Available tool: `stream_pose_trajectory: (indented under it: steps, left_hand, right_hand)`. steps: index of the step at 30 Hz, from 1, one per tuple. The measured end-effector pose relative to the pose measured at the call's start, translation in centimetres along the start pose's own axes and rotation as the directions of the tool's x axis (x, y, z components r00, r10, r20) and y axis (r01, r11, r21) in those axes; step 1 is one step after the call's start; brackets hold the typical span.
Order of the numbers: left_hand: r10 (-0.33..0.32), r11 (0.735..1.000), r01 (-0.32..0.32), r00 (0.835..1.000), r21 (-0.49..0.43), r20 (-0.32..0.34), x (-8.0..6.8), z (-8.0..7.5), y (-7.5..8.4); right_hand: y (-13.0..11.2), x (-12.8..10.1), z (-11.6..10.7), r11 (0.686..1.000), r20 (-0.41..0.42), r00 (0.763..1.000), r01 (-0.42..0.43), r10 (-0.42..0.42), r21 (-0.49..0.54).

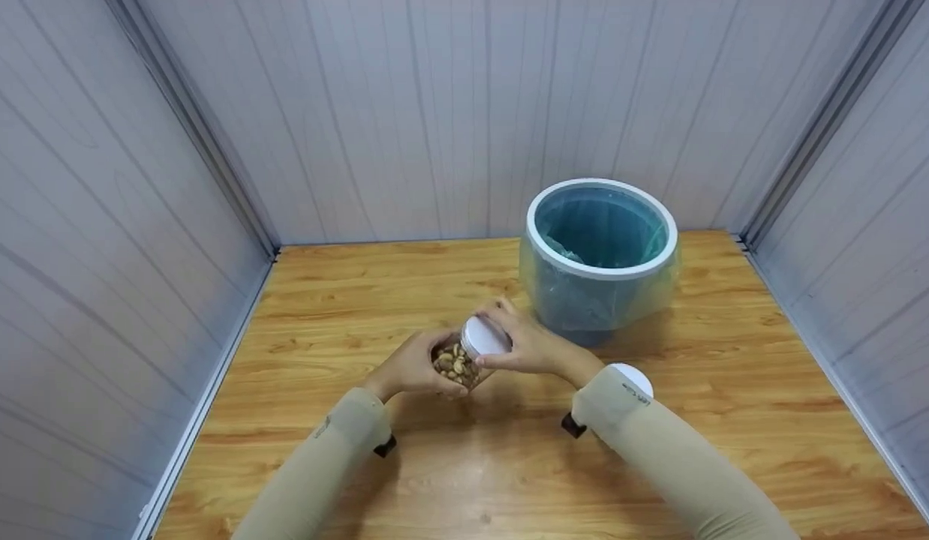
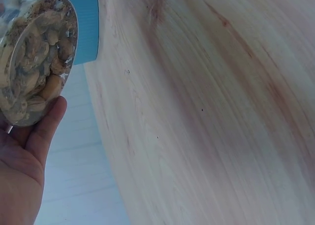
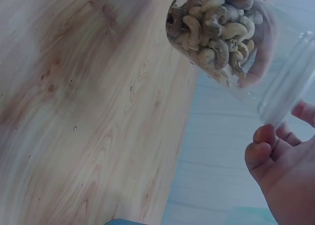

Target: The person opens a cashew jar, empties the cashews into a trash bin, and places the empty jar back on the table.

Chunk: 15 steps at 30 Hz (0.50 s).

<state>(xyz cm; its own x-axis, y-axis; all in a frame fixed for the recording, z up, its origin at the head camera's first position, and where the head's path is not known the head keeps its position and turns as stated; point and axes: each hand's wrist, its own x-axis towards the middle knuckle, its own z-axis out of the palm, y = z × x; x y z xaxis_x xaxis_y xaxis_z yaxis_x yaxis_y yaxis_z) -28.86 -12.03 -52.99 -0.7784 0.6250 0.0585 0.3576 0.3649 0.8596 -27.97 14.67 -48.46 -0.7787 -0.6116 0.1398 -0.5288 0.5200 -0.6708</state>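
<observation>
A clear jar of cashews (image 1: pixel 455 366) is held tilted above the wooden table (image 1: pixel 464 465). My left hand (image 1: pixel 413 367) grips the jar's body from the left. My right hand (image 1: pixel 528 346) has its fingers curled round the jar's white lid (image 1: pixel 485 337). The left wrist view shows the jar's bottom (image 2: pixel 37 57) full of nuts, resting against my left hand (image 2: pixel 24 156). In the right wrist view the cashews (image 3: pixel 219 30) fill the lower part of the jar and my right fingers (image 3: pixel 263 146) sit by its clear neck (image 3: pixel 290 82).
A blue bin (image 1: pixel 599 255) with a white rim and a clear liner stands on the table just behind my right hand. A white round object (image 1: pixel 634 378) lies on the table, partly hidden by my right sleeve. Grey panel walls close in three sides.
</observation>
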Motion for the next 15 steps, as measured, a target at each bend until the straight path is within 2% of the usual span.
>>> stream_pose_trajectory:
  steps: [8,15]
  left_hand:
    - [-0.016,0.999,0.017,1.0,0.039,-0.013,-0.4,-0.1,0.3]
    - [-0.029,0.997,0.03,0.999,0.075,-0.017,-0.8,0.0,0.7]
  right_hand:
    - [-0.6,-0.4,-1.0,1.0,0.084,0.996,0.019,-0.019,-0.001]
    - [-0.9,-0.4,-1.5,0.998,0.111,0.992,0.058,-0.054,-0.031]
